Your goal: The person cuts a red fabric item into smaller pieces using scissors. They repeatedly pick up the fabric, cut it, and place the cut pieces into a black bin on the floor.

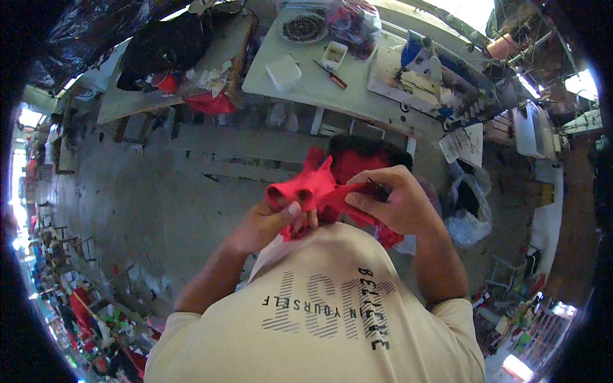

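Observation:
A bunched piece of red cloth (299, 191) with tube-like openings is held in front of my chest. My left hand (276, 220) is closed on its lower left part, thumb on top. My right hand (394, 199) pinches a stretched red flap of the same cloth between thumb and fingers. A small dark pointed thing (377, 186) shows among the right fingers; its kind is too hard to make out. More red cloth (357, 165) lies just beyond my hands, over a dark container or seat (399, 155).
Ahead stands a pale table (287, 91) with a white box (283, 70), a small white tray (334, 56), a screwdriver-like tool (331, 75) and a sewing machine (418, 80). A clear plastic bag (469, 217) sits on the floor at right. Another table (112, 110) bears red cloth.

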The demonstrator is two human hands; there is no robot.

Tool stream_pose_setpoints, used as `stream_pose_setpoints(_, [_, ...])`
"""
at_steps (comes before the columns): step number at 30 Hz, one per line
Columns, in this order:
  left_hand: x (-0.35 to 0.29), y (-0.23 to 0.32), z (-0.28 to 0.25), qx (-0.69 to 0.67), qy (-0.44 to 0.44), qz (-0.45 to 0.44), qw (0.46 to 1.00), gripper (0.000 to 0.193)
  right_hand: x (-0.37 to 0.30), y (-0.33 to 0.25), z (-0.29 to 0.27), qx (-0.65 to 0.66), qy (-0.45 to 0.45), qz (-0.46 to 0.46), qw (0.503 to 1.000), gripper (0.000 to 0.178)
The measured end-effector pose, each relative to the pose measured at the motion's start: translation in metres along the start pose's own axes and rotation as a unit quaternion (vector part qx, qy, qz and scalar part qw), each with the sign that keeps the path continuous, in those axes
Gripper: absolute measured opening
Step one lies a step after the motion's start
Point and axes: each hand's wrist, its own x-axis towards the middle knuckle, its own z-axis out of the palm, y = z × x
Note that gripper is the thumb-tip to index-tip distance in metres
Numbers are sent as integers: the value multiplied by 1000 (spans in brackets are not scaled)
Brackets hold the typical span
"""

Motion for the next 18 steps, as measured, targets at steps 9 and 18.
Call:
stream_pose_setpoints(9, [-62,43,55,-57,199,105,973,30,5,99,27,-58,-269,-95,957,46])
stream_pose_setpoints(18, [-181,90,14,34,406,315,857,34,13,93,56,260,-211,-79,939,31])
